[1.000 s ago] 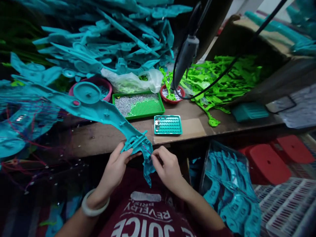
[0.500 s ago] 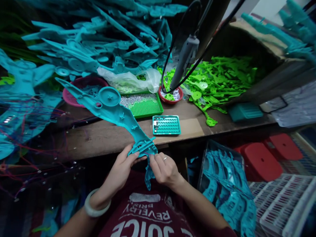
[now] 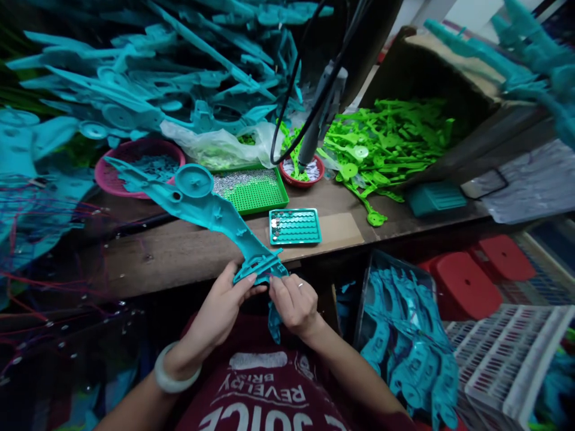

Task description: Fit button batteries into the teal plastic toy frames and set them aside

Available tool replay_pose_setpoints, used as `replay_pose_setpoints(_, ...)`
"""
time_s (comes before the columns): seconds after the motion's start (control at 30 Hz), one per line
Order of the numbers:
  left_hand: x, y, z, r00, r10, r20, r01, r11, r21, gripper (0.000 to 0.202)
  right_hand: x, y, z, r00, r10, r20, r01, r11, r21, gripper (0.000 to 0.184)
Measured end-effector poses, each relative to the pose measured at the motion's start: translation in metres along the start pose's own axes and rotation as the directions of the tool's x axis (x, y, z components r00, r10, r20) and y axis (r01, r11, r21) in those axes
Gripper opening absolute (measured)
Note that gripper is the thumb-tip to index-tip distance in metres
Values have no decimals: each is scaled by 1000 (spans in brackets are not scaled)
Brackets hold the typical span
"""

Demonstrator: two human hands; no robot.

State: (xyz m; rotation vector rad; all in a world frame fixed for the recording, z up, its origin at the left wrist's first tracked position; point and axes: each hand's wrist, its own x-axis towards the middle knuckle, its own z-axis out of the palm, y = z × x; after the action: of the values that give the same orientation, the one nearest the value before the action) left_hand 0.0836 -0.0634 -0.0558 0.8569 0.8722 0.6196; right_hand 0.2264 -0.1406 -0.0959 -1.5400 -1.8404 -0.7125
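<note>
A long teal moulded plastic shell (image 3: 224, 216), with a round disc and small posts on its inner side, slants from the upper left down to my hands. My left hand (image 3: 224, 299) is closed round its lower end, thumb on top. My right hand (image 3: 294, 301), with a ring on one finger, pinches at the shell's lower right edge. Whatever lies between those fingertips is hidden. Below the hands hangs the shell's narrow teal end (image 3: 274, 323). Just beyond, on the bench, lies a small teal ridged tray (image 3: 296, 227) with a few shiny round pieces at its left side.
Behind are a green tray (image 3: 263, 200) of small metal parts, a pink basin (image 3: 108, 179), a red bowl (image 3: 309, 179) and a hanging electric screwdriver (image 3: 321, 114). Teal shells (image 3: 179, 66) and green parts (image 3: 390, 143) are heaped behind. Red stools (image 3: 467, 287) stand at right.
The view has turned slightly right, so the bench things sit further left. Both hands stay on the shell, and my right fingers have shifted slightly along its edge.
</note>
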Motion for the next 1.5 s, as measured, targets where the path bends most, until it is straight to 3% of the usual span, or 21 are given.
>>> replay_pose_setpoints(0.13,1,4,1,995,-91,33,92,995,-47,37,-6,2,-4,999,-31,13,31,999,-22,12)
replay_pose_setpoints(0.4,4,4,6,988,-145,59,150,984,-91,31,-10,5,-15,998,-9,57,11,999,-50,13)
replay_pose_setpoints(0.57,7,5,8,981,-170,93,179,979,-97,31,-9,0,-17,988,135,72,-136,991,5,11)
replay_pose_setpoints(0.7,9,3,11,985,-140,104,148,986,-71,30,-2,-6,-13,955,293,40,-295,953,69,9)
replay_pose_setpoints(1.0,15,-3,17,982,-130,135,132,991,-9,24,2,-13,-3,880,473,35,-469,859,205,10)
replay_pose_setpoints(1.17,21,-7,19,990,-99,102,97,995,22,23,12,-7,-11,795,586,160,-603,729,324,7)
replay_pose_setpoints(1.23,23,-8,18,990,-78,115,71,996,59,22,22,2,-17,761,617,200,-641,670,374,10)
replay_pose_setpoints(1.33,23,-9,17,992,-1,128,-26,979,203,18,40,15,-19,779,585,228,-627,706,329,11)
replay_pose_setpoints(1.4,21,-9,17,991,79,108,-112,930,351,18,50,21,-16,786,544,294,-615,739,275,5)
replay_pose_setpoints(1.5,18,-10,17,983,165,80,-183,845,502,16,55,23,-9,750,539,383,-654,691,307,10)
